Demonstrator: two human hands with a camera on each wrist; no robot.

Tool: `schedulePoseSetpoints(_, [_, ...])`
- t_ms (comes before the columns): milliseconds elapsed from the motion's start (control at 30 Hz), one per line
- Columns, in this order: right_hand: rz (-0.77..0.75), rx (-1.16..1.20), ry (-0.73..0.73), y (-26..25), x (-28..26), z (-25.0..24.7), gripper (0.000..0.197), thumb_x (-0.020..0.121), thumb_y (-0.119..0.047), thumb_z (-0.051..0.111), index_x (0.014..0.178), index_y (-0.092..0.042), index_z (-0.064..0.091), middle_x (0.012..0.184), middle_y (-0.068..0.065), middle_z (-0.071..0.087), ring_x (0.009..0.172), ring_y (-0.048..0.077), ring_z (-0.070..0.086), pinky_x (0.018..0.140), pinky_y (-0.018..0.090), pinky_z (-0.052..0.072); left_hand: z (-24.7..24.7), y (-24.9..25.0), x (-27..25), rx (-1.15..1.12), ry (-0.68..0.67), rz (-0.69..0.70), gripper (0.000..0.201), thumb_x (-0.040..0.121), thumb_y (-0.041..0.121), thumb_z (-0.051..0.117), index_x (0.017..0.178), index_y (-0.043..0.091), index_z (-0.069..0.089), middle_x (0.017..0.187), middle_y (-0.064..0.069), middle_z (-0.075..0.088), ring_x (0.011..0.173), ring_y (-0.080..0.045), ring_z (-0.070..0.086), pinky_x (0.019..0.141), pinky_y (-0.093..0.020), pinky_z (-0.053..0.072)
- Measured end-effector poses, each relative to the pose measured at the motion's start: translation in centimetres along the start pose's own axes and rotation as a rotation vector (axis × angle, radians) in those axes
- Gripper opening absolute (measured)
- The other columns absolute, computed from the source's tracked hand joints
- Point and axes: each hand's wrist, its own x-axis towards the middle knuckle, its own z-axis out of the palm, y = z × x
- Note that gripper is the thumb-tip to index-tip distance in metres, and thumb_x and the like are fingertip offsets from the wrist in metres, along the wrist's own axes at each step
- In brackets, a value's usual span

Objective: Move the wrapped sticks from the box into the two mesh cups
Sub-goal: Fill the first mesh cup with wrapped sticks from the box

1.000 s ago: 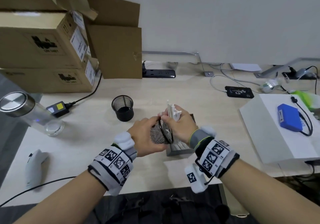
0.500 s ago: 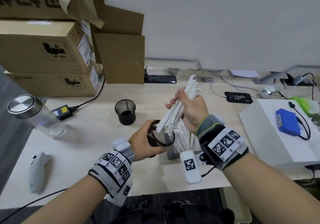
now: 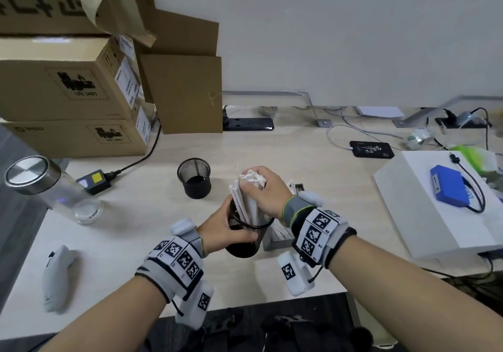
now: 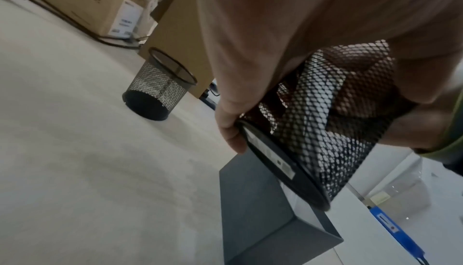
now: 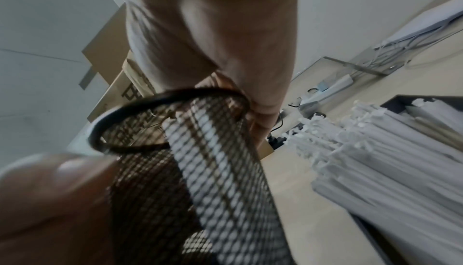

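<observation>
Since half a second ago your right hand [image 3: 262, 191] has come down: the bundle of wrapped sticks [image 3: 246, 204], then held high and slanted over the rim, now stands with its lower ends inside the near mesh cup [image 3: 246, 238]. Through the mesh the left wrist view shows white stick bodies reaching well down the cup wall; whether they touch the bottom cannot be told.

Hands: your right hand is closed round the top of the bundle, the crimped wrapper ends poking out above the fingers. Your left hand [image 3: 223, 228] wraps the cup from its left side, thumb at the rim, and holds it tilted and lifted off the surface [image 3: 130, 232], just above the near corner of the grey box [image 4: 263, 210]. The two hands are close together, with the cup and bundle between them.

The far mesh cup [image 3: 194, 177] stands upright beyond your left hand, well apart from it, and looks empty. The box lies just under and to the right of your right wrist; the right wrist view shows many sticks left in the box [image 5: 391, 162].

Judgement: this load is as good as delivered; letting go with the right hand should finish it. The task is at an early stage, with one cup part-filled, the other untouched and most of the stock in the box. Risk: the cup is tilted, so released sticks may fan out or tip over the rim.
</observation>
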Motion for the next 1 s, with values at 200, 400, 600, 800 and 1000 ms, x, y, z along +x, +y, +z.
schedulePoseSetpoints(200, [0.080, -0.116, 0.222, 3.4, 0.8, -3.9, 0.022, 0.090, -0.036, 0.062, 0.106, -0.021, 0.059, 0.090, -0.003, 0.064, 0.082, 0.016, 0.062, 0.073, 0.026, 0.051, -0.8, -1.7, 0.9, 0.003, 0.221, -0.091, 0.098, 0.046, 0.037, 0.090, 0.132, 0.025, 0.045, 0.121, 0.003, 0.066, 0.114, -0.013, 0.062, 0.104, -0.042, 0.047])
schedulePoseSetpoints(400, [0.206, -0.689, 0.044, 9.9, -1.8, -3.8, 0.054, 0.076, -0.043, 0.072, 0.118, -0.021, 0.046, 0.117, 0.005, 0.054, 0.102, 0.028, 0.057, 0.081, 0.030, 0.044, -0.5, -3.4, 0.7, 0.099, 0.377, -0.142, 0.093, 0.060, 0.016, 0.092, 0.136, 0.020, 0.038, 0.115, 0.007, 0.058, 0.110, -0.012, 0.054, 0.094, -0.026, 0.040])
schedulePoseSetpoints(600, [0.329, -0.684, 0.073, 11.8, -0.8, -1.9, 0.057, 0.076, -0.041, 0.072, 0.125, -0.020, 0.051, 0.116, 0.003, 0.064, 0.104, 0.026, 0.061, 0.085, 0.029, 0.049, -0.4, -5.3, 0.3, 0.145, 0.335, -0.189, 0.095, 0.050, 0.029, 0.093, 0.131, 0.025, 0.044, 0.114, 0.012, 0.062, 0.112, -0.011, 0.057, 0.102, -0.032, 0.043])
schedulePoseSetpoints(800, [0.351, -0.643, 0.131, 12.2, -0.4, -2.6, 0.053, 0.085, -0.036, 0.060, 0.134, -0.023, 0.044, 0.113, 0.007, 0.066, 0.097, 0.030, 0.063, 0.076, 0.029, 0.049, 0.3, -5.2, 0.3, 0.158, 0.338, -0.187, 0.089, 0.059, 0.019, 0.093, 0.133, 0.019, 0.044, 0.116, 0.006, 0.061, 0.111, -0.012, 0.056, 0.096, -0.026, 0.040])
schedulePoseSetpoints(1000, [0.275, -0.562, 0.165, 12.2, -1.0, -3.7, 0.032, 0.087, -0.027, 0.060, 0.116, -0.013, 0.059, 0.115, 0.011, 0.064, 0.098, 0.031, 0.060, 0.080, 0.029, 0.044, 0.9, -4.9, 0.4, 0.175, 0.300, -0.187, 0.095, 0.053, 0.027, 0.093, 0.134, 0.020, 0.044, 0.116, 0.007, 0.060, 0.111, -0.013, 0.057, 0.095, -0.027, 0.041])
